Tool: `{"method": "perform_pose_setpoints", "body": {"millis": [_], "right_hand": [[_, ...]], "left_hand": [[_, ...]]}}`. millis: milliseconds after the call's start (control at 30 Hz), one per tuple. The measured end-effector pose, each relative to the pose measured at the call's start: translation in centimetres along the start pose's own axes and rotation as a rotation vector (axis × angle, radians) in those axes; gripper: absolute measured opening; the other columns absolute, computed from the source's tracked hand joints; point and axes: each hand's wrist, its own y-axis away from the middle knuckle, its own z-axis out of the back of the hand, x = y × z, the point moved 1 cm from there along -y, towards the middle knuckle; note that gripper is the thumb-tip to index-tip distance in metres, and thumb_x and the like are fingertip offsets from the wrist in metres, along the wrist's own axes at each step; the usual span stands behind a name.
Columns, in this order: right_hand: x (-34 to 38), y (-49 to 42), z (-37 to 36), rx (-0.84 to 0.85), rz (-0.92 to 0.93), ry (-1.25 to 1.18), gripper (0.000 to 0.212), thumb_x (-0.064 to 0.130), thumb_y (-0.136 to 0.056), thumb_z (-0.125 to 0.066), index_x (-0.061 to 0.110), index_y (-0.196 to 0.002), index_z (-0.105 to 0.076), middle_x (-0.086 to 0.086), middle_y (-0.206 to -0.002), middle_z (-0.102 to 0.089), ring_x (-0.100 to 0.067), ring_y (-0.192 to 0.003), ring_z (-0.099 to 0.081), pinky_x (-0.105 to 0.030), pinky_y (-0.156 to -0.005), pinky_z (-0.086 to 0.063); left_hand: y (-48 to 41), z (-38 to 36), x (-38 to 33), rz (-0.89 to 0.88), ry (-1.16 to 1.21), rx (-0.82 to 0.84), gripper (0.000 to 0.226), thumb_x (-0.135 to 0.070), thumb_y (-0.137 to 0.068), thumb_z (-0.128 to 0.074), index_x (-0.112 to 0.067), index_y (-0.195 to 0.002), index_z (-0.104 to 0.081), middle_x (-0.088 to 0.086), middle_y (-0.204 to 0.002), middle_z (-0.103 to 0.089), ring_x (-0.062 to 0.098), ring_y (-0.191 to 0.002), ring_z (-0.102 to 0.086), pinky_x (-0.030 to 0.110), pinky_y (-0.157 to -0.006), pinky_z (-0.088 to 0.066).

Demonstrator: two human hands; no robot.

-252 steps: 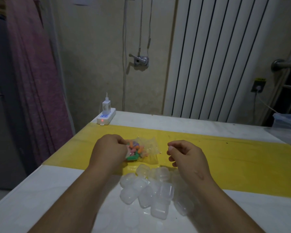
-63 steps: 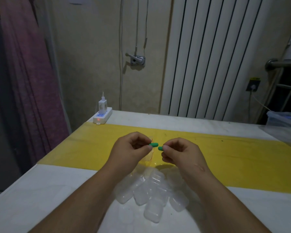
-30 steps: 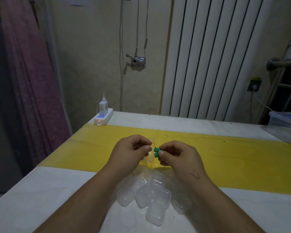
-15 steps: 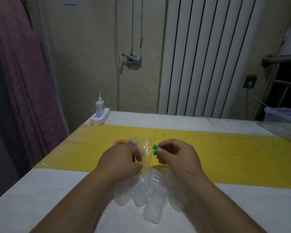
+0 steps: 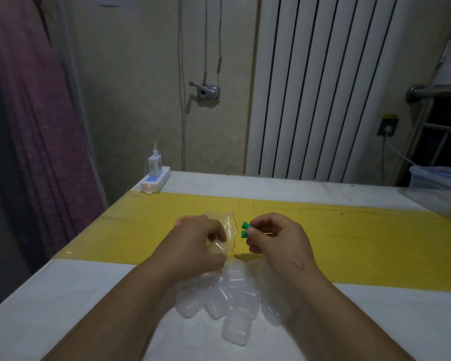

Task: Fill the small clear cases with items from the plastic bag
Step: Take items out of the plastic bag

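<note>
Two short green cylindrical pieces [image 5: 245,229], matte and blunt-ended, are being pinched side by side between the thumb and curled fingertips of the right hand [image 5: 276,239]. They are being held just left of that hand's fingertips, above the glossy yellow strip [image 5: 362,230].

The thin, crinkled clear plastic bag [image 5: 228,230], edged with a red line, is being gripped by the left hand [image 5: 195,242], whose fingers are curled round it. The bag is bulging just right of and beyond that hand's knuckles; a pinkish item is being glimpsed at the hand's far side, too blurred to identify. A small pale rounded object is being seen at the left hand's thumb; whether it is a case cannot be told.

The small clear cases [image 5: 232,300], smooth translucent plastic with rounded corners, are lying heaped just behind both wrists, between the forearms, on the white matte table [image 5: 63,295]. The green pieces and the bag are being kept apart by a narrow gap.
</note>
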Motion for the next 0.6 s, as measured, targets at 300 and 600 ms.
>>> {"method": "perform_pose_setpoints", "body": {"millis": [300,600], "right_hand": [[0.13,-0.06,0.29,0.017,-0.016,-0.019,0.023,-0.001,-0.085,-0.064,0.019,-0.082,-0.075,-0.003,-0.074,-0.073,-0.014,-0.066,-0.070,-0.027,-0.067,-0.060],[0.34,0.10,-0.28,0.037,-0.085,-0.102,0.028,0.000,-0.086,-0.055,0.015,-0.076,-0.077,-0.009,-0.073,-0.073,-0.016,-0.064,-0.069,-0.032,-0.067,-0.060]], "left_hand": [[0.39,0.52,-1.00,0.069,0.678,-0.119,0.029,0.004,-0.072,-0.070,-0.024,-0.080,-0.067,0.011,-0.088,-0.067,0.009,-0.072,-0.063,0.027,-0.063,-0.050],[0.13,0.63,-0.86,0.079,0.871,-0.102,0.041,0.022,-0.065,-0.072,-0.005,-0.094,-0.062,0.005,-0.089,-0.070,0.010,-0.080,-0.067,0.027,-0.070,-0.056]]}}
